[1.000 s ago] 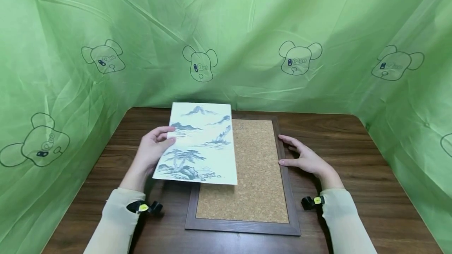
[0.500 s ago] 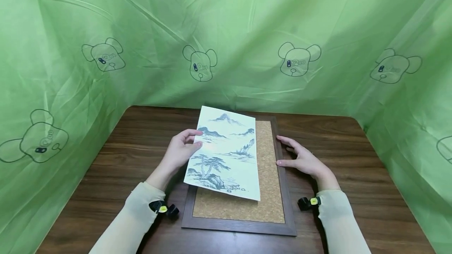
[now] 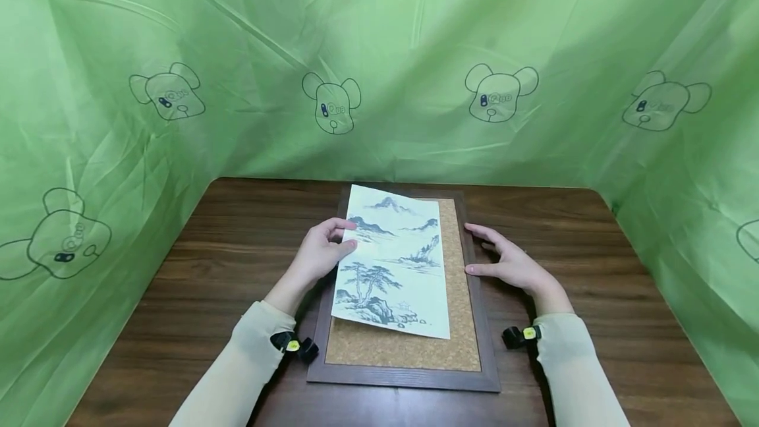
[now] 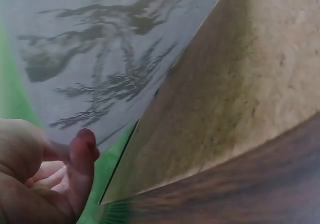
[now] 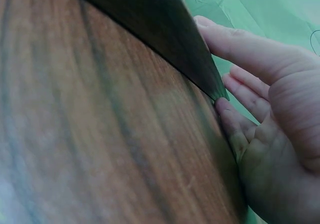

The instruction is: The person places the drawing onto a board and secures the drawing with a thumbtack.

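Observation:
A white sheet of paper [image 3: 394, 262] printed with blue-grey mountains and pine trees is tilted above a cork board [image 3: 409, 354] in a dark brown wooden frame [image 3: 403, 377]. My left hand [image 3: 317, 252] pinches the sheet's left edge between thumb and fingers. The left wrist view shows the thumb [image 4: 82, 154] on the printed side of the sheet [image 4: 100, 59], with cork [image 4: 210, 114] beyond it. On the other side, my right hand [image 3: 512, 265] touches the frame's right edge with straight thumb and fingertips. In the right wrist view the fingertips meet the frame's side [image 5: 165, 29].
The brown wood-grain table [image 3: 569, 242] carries the framed board near its middle. Green cloth [image 3: 403, 31] with printed bear heads hangs behind the table and at both sides. Each wrist wears a small black camera [image 3: 516, 337].
My left hand has carried the sheet to the right, from the board's left side to over the cork. My right hand has stayed at the frame's right edge.

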